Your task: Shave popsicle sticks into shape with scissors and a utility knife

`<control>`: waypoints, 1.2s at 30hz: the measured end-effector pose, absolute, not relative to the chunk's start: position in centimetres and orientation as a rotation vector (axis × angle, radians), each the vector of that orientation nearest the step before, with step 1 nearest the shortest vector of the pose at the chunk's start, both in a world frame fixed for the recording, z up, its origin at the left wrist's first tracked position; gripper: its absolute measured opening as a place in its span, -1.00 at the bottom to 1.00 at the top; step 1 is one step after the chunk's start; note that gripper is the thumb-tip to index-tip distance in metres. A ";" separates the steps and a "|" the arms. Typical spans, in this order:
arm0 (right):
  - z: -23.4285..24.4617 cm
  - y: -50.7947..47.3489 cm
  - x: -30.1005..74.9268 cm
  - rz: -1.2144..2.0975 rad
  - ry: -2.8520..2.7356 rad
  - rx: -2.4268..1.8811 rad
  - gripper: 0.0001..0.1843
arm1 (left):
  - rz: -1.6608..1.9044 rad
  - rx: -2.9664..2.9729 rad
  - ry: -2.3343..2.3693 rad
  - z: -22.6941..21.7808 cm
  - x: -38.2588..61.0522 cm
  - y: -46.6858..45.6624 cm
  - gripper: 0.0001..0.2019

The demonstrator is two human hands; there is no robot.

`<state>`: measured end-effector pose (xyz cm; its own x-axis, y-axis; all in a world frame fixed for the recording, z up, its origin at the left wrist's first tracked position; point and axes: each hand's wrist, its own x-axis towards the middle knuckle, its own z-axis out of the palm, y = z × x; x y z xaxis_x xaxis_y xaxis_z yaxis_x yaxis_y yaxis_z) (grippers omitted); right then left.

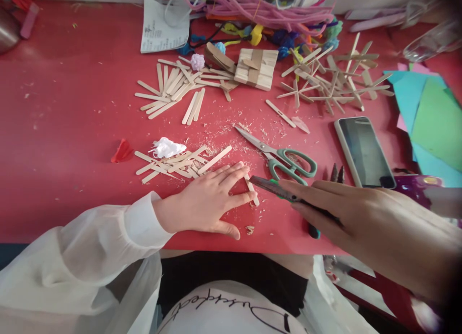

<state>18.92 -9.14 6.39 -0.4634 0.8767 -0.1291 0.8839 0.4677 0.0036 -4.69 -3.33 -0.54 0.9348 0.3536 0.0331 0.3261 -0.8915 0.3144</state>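
My left hand lies flat on the red table, fingers stretched out, pressing a short wooden craft stick down under its fingertips. My right hand is closed round a green-handled cutter, whose grey blade points left and meets the stick by my left fingertips. Wood shavings lie scattered around the stick.
Green-handled scissors lie just beyond the hands. A phone lies to the right. Loose craft sticks with a white glue blob, more sticks, a stick block, stick stars, pipe cleaners and coloured paper.
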 end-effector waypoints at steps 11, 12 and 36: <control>6.3 -9.5 19.3 -0.285 2.593 1.622 -0.48 | 0.099 2.785 0.489 -0.4 -4.8 -3.2 -0.31; 6.4 -9.4 19.3 -0.287 2.602 1.623 -0.50 | 0.096 2.784 0.490 -0.4 -4.8 -3.2 -0.31; 6.7 -9.1 19.5 -0.148 2.626 1.600 -0.56 | 0.089 2.744 0.494 -0.5 -4.8 -3.2 -0.32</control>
